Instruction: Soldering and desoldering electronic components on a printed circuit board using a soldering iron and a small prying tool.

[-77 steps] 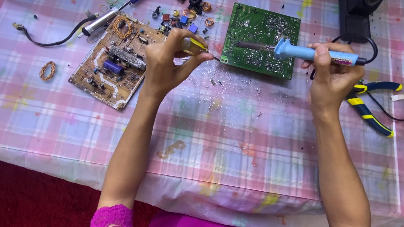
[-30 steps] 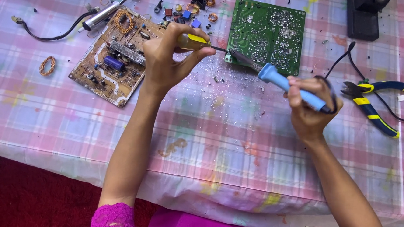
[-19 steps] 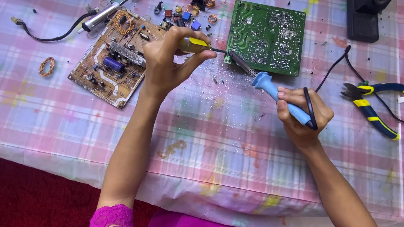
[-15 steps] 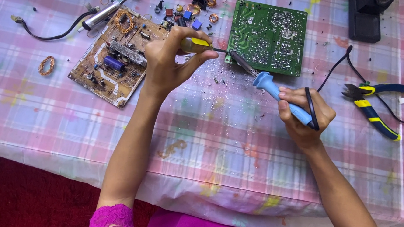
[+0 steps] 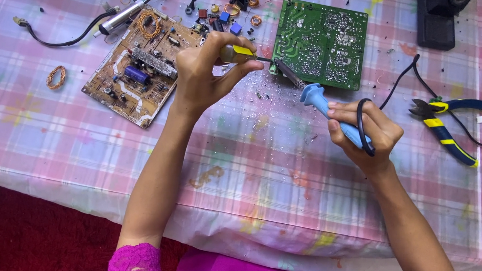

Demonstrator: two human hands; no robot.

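My left hand (image 5: 203, 74) grips a small yellow-handled tool (image 5: 240, 52) whose thin metal tip points right. My right hand (image 5: 363, 134) holds a blue-handled soldering iron (image 5: 317, 98) with its black cord looped over my fingers. The iron's metal tip (image 5: 287, 73) meets the small tool's tip just off the lower left corner of a green circuit board (image 5: 320, 42). A brown circuit board (image 5: 139, 70) with coils and a blue capacitor lies left of my left hand.
Blue and yellow pliers (image 5: 445, 123) lie at the right. A black stand (image 5: 436, 22) sits at the back right. Loose parts and copper coils (image 5: 229, 6) litter the back, with a metal and blue tool (image 5: 131, 9) and a copper ring (image 5: 56, 77) at the left. A checked cloth (image 5: 249, 175) covers the table.
My right hand has swung the soldering iron from lying across the green board to pointing its tip at the small tool in my left hand. My left hand has stayed put.
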